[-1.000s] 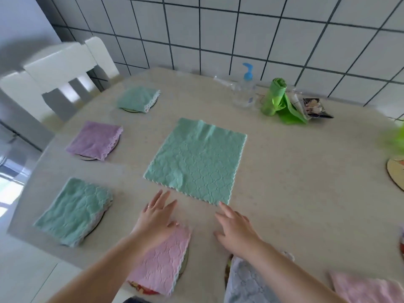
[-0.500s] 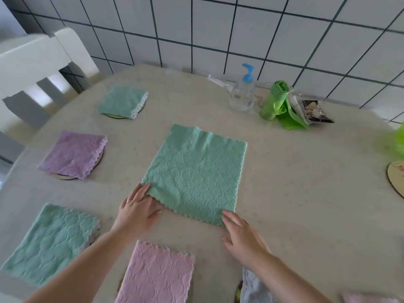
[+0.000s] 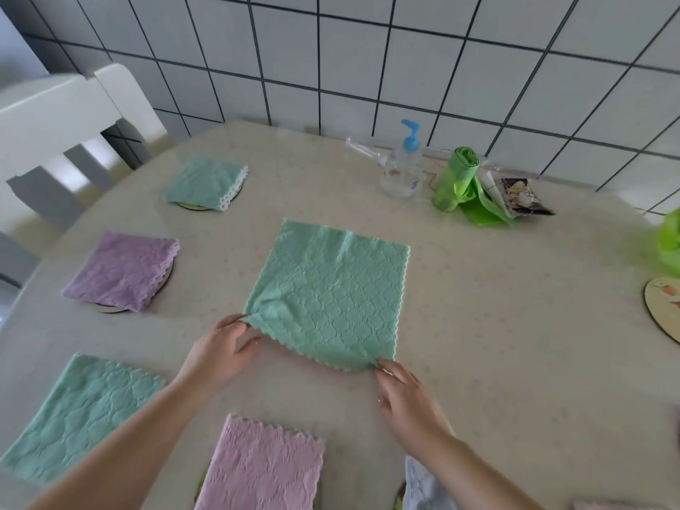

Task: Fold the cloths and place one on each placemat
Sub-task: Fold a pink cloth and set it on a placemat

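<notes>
Both hands are on the near edge of the open green cloth (image 3: 327,288), which lies flat at the centre of the table (image 3: 515,325). Left hand (image 3: 217,347) pinches the corner at 7 o'clock, already lifted off the table; right hand (image 3: 404,395) has its fingertips at the corner at 5 o'clock, though whether it truly grips there I cannot tell. To fold well, I would raise both corners together and carry them straight towards 12 o'clock, matching scalloped edge to edge before pressing the crease. Uneven lifting would likely skew the fold. A bare placemat (image 3: 662,307) waits at 3 o'clock; folded cloths already cover the mats from 7 to 10 o'clock
</notes>
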### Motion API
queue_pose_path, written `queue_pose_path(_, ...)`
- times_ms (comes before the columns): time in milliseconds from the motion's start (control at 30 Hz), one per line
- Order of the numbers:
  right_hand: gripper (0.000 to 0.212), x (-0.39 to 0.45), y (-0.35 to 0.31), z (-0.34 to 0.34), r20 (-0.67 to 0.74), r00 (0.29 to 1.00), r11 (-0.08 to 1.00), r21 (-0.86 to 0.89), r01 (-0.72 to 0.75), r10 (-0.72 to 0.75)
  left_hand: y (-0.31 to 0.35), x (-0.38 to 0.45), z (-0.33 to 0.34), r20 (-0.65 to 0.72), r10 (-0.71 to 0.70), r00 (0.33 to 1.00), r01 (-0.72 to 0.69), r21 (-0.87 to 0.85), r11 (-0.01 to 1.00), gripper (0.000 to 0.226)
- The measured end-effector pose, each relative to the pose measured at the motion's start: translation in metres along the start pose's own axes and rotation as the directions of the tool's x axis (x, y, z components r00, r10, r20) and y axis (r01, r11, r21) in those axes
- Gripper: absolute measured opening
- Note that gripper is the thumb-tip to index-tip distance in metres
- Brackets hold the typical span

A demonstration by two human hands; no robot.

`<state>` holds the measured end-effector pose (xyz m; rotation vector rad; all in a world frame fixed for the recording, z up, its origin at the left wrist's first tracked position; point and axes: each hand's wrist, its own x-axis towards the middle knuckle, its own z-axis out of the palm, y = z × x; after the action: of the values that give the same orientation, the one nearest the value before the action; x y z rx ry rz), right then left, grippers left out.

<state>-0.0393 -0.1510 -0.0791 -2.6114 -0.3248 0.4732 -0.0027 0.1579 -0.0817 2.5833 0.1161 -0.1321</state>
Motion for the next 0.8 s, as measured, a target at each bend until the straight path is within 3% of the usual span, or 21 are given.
queue_pose_path(100, 0.036, 0.002, 0.002, -0.035, -0.204, 0.977, 0.980, 0.199, -0.021, 0.062, 0.021, 0.000, -0.031, -0.144, 0.092, 0.985, -0.100, -0.053, 0.994, 0.014)
queue_pose_path(200, 0.027, 0.001, -0.002, -0.080, -0.432, 0.900, 0.938, 0.333, 0.099, 0.058, 0.047, 0.002, -0.066, -0.230, 0.107, 0.967, -0.156, -0.206, 0.966, 0.029)
queue_pose_path(333, 0.027, 0.015, -0.006, -0.140, -0.571, 0.820, 0.957, 0.216, 0.194, -0.037, 0.098, 0.023, -0.101, -0.304, 0.016, 0.953, -0.167, -0.479, 0.862, 0.032)
queue_pose_path(467, 0.032, 0.036, -0.009, -0.196, -0.599, 0.798, 0.982, 0.106, 0.157, -0.062, 0.135, 0.061, -0.129, -0.194, -0.069, 0.979, -0.091, -0.708, 0.701, 0.030)
queue_pose_path(533, 0.035, 0.042, -0.011, -0.220, -0.635, 0.768, 0.986, 0.064, 0.156, -0.080, 0.150, 0.075, -0.143, -0.206, -0.043, 0.978, -0.124, -0.729, 0.673, 0.013)
queue_pose_path(633, 0.030, 0.034, -0.016, -0.246, -0.748, 0.653, 0.975, 0.037, 0.218, -0.118, 0.176, 0.075, -0.160, -0.290, 0.049, 0.956, -0.250, -0.714, 0.653, 0.007)
queue_pose_path(733, 0.025, 0.011, -0.017, -0.251, -0.828, 0.536, 0.962, -0.015, 0.273, -0.164, 0.186, 0.057, -0.167, -0.370, 0.130, 0.920, -0.359, -0.664, 0.656, 0.017)
queue_pose_path(800, 0.032, -0.004, -0.011, -0.241, -0.834, 0.518, 0.970, -0.077, 0.231, -0.189, 0.181, 0.040, -0.158, -0.381, 0.166, 0.910, -0.386, -0.627, 0.677, 0.017)
